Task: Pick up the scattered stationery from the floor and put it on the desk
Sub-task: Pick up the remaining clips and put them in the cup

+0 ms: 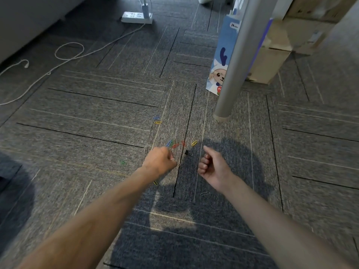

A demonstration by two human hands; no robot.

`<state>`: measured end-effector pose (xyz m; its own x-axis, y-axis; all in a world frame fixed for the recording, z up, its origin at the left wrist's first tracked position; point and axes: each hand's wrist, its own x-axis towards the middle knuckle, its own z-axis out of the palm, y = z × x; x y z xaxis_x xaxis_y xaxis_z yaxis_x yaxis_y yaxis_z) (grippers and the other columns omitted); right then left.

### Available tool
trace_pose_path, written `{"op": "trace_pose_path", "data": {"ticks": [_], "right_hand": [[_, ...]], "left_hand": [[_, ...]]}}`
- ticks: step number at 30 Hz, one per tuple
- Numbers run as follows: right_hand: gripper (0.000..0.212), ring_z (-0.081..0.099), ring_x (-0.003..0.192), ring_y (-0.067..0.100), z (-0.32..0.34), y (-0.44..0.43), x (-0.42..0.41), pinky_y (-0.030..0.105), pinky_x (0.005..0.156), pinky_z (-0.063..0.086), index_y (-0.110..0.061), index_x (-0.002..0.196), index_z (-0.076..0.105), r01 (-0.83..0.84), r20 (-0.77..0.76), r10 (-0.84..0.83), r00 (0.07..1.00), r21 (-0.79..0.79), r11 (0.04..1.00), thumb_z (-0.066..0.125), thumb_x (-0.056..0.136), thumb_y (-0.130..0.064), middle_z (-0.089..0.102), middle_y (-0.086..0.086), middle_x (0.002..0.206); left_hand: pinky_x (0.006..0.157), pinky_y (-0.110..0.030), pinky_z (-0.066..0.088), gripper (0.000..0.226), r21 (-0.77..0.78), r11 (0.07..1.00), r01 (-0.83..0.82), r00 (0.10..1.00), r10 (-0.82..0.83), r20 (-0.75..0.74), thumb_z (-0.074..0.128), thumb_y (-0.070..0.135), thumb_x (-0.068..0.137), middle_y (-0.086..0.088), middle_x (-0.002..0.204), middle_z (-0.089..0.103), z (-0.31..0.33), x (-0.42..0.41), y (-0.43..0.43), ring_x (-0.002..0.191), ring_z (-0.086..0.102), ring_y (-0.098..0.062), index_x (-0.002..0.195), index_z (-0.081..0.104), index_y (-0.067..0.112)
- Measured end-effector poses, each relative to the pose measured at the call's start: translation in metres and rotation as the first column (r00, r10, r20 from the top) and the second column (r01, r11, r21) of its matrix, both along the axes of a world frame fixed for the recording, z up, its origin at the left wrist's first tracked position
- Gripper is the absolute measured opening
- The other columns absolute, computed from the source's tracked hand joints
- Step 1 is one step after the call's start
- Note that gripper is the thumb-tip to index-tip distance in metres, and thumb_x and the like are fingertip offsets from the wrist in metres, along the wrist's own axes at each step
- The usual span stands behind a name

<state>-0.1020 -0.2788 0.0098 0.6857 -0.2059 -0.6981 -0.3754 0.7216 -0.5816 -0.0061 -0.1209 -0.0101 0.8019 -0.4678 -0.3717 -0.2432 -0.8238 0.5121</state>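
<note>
Left hand [159, 162] curled — contents unclear; right hand [211, 167] loose, empty — best pinches the binder clip [186, 152], then gathers paper clips [174, 145].

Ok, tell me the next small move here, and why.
Probably lower the right hand onto the small black binder clip. It lies on the grey carpet between the hands, close to that hand's thumb. The right hand looks empty, while the left hand is curled, perhaps holding clips.

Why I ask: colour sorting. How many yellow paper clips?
3 yellow clips: one farthest out, one ahead of the right hand, one beside the left hand. Others may hide.
</note>
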Motion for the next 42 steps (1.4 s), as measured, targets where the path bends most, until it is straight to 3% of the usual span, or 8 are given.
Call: {"op": "trace_pose_path", "data": {"ticks": [6, 14, 16, 19, 22, 25, 34, 42], "right_hand": [[0.034, 0.035, 0.046, 0.011, 0.003, 0.005, 0.004, 0.024, 0.047, 0.030, -0.017, 0.064, 0.044, -0.015, 0.084, 0.011, 0.996, 0.041, 0.999, 0.053, 0.096, -0.024, 0.036, -0.003, 0.053], [0.030, 0.041, 0.050, 0.012, 0.004, 0.026, 0.026, 0.024, 0.047, 0.036, -0.018, 0.065, 0.045, -0.106, 0.084, 0.104, 0.991, 0.019, 0.994, 0.053, 0.094, -0.020, 0.043, -0.001, 0.057], [0.029, 0.033, 0.048, 0.011, 0.000, 0.029, 0.030, 0.025, 0.047, 0.030, -0.018, 0.068, 0.046, -0.272, -0.039, 0.272, 0.961, -0.280, 0.921, 0.056, 0.095, -0.024, 0.034, -0.003, 0.057], [0.030, 0.041, 0.055, 0.012, -0.006, 0.028, 0.028, 0.026, 0.055, 0.037, -0.015, 0.073, 0.052, -0.547, -0.361, 0.511, 0.780, -0.789, 0.279, 0.061, 0.094, -0.035, 0.044, -0.003, 0.062], [0.018, 0.053, 0.060, 0.014, -0.012, 0.031, 0.030, 0.029, 0.057, 0.044, -0.020, 0.092, 0.059, -0.533, -0.470, 0.558, 0.684, -0.844, -0.057, 0.063, 0.092, -0.038, 0.057, 0.001, 0.069], [0.014, 0.062, 0.068, 0.017, -0.018, 0.036, 0.031, 0.033, 0.064, 0.053, -0.025, 0.099, 0.059, -0.546, -0.555, 0.560, 0.615, -0.812, -0.205, 0.064, 0.092, -0.037, 0.062, 0.000, 0.075], [0.014, 0.050, 0.067, 0.006, -0.019, 0.043, 0.038, 0.026, 0.059, 0.040, -0.019, 0.097, 0.059, -0.643, -0.628, 0.548, 0.553, -0.740, -0.199, 0.057, 0.097, -0.032, 0.055, -0.008, 0.079], [0.012, 0.051, 0.061, 0.009, -0.022, 0.041, 0.037, 0.022, 0.052, 0.037, -0.020, 0.096, 0.059, -0.658, -0.592, 0.546, 0.593, -0.747, -0.095, 0.060, 0.095, -0.031, 0.057, -0.004, 0.077]], "left_hand": [[0.067, -0.026, 0.053, 0.008, -0.476, 0.499, -0.724, 0.574, 0.052, -0.817, 0.059, 0.009, 0.088, -0.009, 0.079, 0.063, 0.024, 0.006, 0.026, 0.067, 0.059, -0.014, 0.094, 0.058, 0.003], [0.061, -0.025, 0.046, 0.015, -0.455, 0.177, -0.873, 0.445, -0.098, -0.890, 0.033, 0.012, 0.084, -0.001, 0.066, 0.045, 0.036, 0.006, 0.052, 0.060, 0.045, -0.014, 0.074, 0.043, 0.015], [0.055, -0.024, 0.037, 0.025, -0.464, 0.207, -0.861, 0.469, -0.030, -0.883, 0.035, 0.020, 0.090, 0.003, 0.058, 0.033, 0.033, 0.009, 0.063, 0.053, 0.033, -0.011, 0.065, 0.036, 0.020], [0.038, -0.020, 0.025, 0.034, -0.436, 0.327, -0.838, 0.491, 0.106, -0.865, 0.041, 0.026, 0.095, 0.008, 0.048, 0.025, 0.023, 0.015, 0.081, 0.042, 0.022, -0.009, 0.062, 0.034, 0.022], [0.036, -0.019, 0.021, 0.033, -0.406, 0.510, -0.758, 0.602, 0.308, -0.736, 0.044, 0.024, 0.095, 0.006, 0.044, 0.029, 0.019, 0.018, 0.096, 0.037, 0.024, -0.011, 0.064, 0.037, 0.020], [0.047, -0.026, 0.030, 0.028, -0.236, 0.844, -0.482, 0.871, 0.435, -0.226, 0.050, 0.032, 0.094, 0.002, 0.057, 0.046, 0.021, 0.024, 0.114, 0.050, 0.040, -0.016, 0.073, 0.050, 0.014], [0.042, -0.008, 0.035, 0.011, 0.057, 0.993, -0.099, 0.993, 0.095, 0.067, 0.064, 0.030, 0.088, 0.010, 0.075, 0.062, 0.017, 0.032, 0.153, 0.060, 0.060, -0.004, 0.088, 0.057, 0.022], [0.042, -0.016, 0.038, 0.011, 0.052, 0.970, -0.236, 0.964, 0.227, 0.141, 0.058, 0.027, 0.092, 0.002, 0.089, 0.064, 0.012, 0.032, 0.144, 0.054, 0.058, -0.006, 0.099, 0.057, 0.018]]}}
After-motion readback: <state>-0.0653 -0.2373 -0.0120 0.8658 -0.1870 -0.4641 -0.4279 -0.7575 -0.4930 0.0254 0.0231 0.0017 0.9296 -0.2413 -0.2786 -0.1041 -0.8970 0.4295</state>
